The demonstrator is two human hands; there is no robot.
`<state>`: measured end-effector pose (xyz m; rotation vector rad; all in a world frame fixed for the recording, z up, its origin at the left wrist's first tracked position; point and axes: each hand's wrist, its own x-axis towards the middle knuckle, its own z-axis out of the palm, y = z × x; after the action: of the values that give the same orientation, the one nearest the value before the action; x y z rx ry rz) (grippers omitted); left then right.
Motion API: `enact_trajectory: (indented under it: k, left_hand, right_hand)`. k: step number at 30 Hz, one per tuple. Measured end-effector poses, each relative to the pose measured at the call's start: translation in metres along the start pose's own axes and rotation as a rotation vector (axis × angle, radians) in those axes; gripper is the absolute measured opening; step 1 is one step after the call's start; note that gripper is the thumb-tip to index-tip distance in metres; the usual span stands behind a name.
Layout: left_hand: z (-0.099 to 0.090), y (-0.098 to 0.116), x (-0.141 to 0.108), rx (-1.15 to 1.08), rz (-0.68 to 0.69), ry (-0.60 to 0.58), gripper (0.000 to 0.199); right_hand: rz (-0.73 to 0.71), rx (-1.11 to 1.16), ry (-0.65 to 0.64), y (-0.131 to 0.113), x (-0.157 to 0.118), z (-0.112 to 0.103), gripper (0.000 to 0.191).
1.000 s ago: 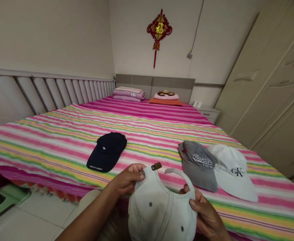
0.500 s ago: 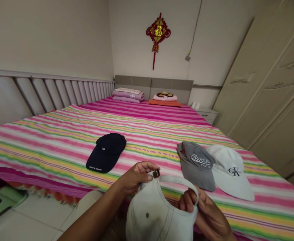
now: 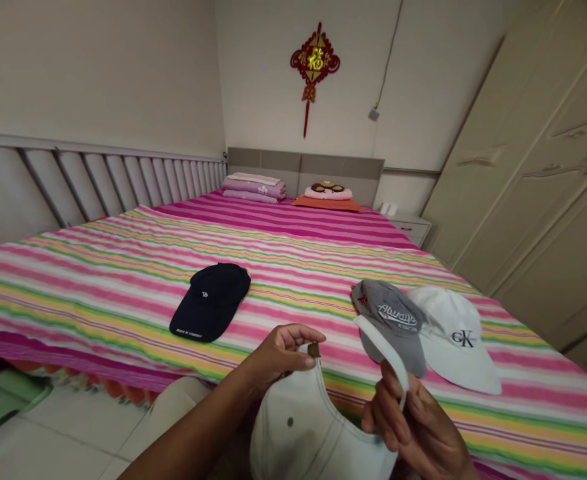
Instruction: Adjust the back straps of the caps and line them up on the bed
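Observation:
Low in the middle, a pale baseball cap (image 3: 293,433) is held with its back opening facing up. My left hand (image 3: 278,357) pinches the cap's edge beside a small brass buckle (image 3: 314,350). My right hand (image 3: 408,427) is closed on the base of the cap's adjusting strap (image 3: 384,343), whose free end points up and left, apart from the buckle. A navy cap (image 3: 213,300) lies on the bed at left. A grey cap (image 3: 393,320) lies at right, partly over a white cap (image 3: 461,340) with "CK"-like letters.
The bed wears a striped sheet (image 3: 138,267). Folded purple bedding (image 3: 254,190) and a pink pillow (image 3: 328,193) lie by the headboard (image 3: 273,160). A green stool (image 3: 11,400) stands on the tiled floor at left; a wardrobe (image 3: 533,160) rises at right.
The strap's end has come away from the buckle and now sticks up freely. My right hand has moved slightly right and down with the strap; my left hand stays at the buckle.

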<state>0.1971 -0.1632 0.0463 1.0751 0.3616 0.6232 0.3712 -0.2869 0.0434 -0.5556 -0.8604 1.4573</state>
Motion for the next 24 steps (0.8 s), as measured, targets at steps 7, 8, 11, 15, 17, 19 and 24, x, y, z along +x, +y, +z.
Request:
enact_trajectory:
  k: [7, 8, 11, 15, 17, 19, 24]
  left_hand:
    - [0.005, -0.001, -0.005, 0.411, 0.109, 0.089, 0.027]
    - [0.004, 0.001, -0.007, 0.496, 0.129, 0.075, 0.023]
    - [0.003, 0.008, -0.013, 0.788, 0.214, -0.023, 0.019]
    - [0.002, 0.016, -0.017, 1.040, 0.354, -0.049, 0.022]
    - [0.001, 0.014, -0.017, 1.014, 0.362, -0.029, 0.022]
    - [0.000, 0.010, -0.017, 0.905, 0.352, -0.023, 0.021]
    - [0.005, 0.003, -0.019, 0.579, 0.278, -0.040, 0.020]
  right_hand:
    - [0.038, 0.048, -0.068, -0.013, 0.003, 0.009, 0.015]
    - [0.053, 0.048, -0.062, -0.015, 0.003, 0.010, 0.014]
    - [0.120, 0.025, -0.035, -0.017, 0.005, 0.012, 0.018]
    - [0.151, 0.020, -0.035, -0.018, 0.007, 0.014, 0.024]
    - [0.144, 0.000, -0.026, -0.020, 0.009, 0.015, 0.028]
    - [0.156, -0.041, 0.014, -0.022, 0.011, 0.016, 0.029]
    - [0.289, -0.123, 0.033, -0.028, 0.024, 0.019, 0.019]
